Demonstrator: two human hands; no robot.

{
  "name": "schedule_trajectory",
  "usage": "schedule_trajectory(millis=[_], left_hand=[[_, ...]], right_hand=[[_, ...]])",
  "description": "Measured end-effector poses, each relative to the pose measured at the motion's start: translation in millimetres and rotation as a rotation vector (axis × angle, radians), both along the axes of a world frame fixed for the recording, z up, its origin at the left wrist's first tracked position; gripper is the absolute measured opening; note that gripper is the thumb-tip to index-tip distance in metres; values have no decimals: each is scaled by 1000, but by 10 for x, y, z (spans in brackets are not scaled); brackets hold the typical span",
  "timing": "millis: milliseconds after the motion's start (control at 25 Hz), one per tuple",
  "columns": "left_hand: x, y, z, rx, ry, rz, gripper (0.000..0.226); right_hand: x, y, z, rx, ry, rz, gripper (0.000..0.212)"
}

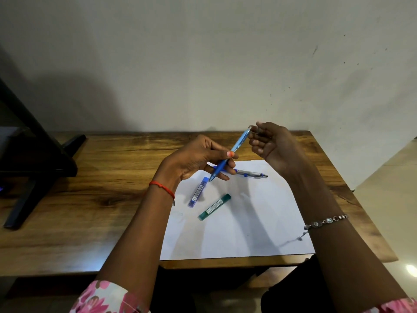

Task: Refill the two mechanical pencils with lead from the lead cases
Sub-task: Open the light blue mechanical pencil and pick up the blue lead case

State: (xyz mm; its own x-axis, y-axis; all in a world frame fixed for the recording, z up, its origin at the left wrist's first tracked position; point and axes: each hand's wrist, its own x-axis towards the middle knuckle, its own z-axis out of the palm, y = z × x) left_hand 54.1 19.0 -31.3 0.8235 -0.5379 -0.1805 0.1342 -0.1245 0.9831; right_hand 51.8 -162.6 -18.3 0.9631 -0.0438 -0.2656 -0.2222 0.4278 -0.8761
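Note:
My left hand [198, 158] grips a blue mechanical pencil [234, 150] by its lower barrel, tip down and top tilted up to the right. My right hand [270, 146] is raised at the pencil's top end, thumb and forefinger pinched at the cap. Whether they hold anything small is too fine to see. A second, clear-bodied pencil [250, 173] lies on the white paper [248, 222], partly hidden behind my left fingers. A blue lead case [198, 192] and a green lead case [214, 207] lie on the paper below my left hand.
The paper lies on a wooden table [90, 188] pushed against a pale wall. A black stand or monitor base [33, 163] occupies the table's left end. The table's right edge drops to a tiled floor.

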Motion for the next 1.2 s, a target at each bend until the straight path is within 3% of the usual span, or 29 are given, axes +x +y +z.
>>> schedule_trajectory(millis=[360, 600, 720, 880, 960, 1120, 1200], left_hand=[[8, 19, -1, 28, 7, 11, 18], [-1, 14, 5, 65, 2, -30, 18], [-17, 23, 4, 93, 3, -36, 18], [13, 32, -10, 114, 15, -10, 17], [24, 56, -17, 125, 21, 12, 15], [57, 109, -19, 140, 29, 74, 16], [65, 116, -16, 143, 41, 91, 16]], right_hand=[[30, 1, -36, -114, -50, 25, 12], [61, -3, -72, -205, -132, -143, 16], [103, -140, -42, -107, -76, -209, 19], [79, -179, -63, -160, 66, -37, 14], [53, -159, -57, -298, 102, 104, 14], [-62, -149, -105, -1096, 78, 532, 13], [-121, -97, -127, -1318, 39, 678, 17]])
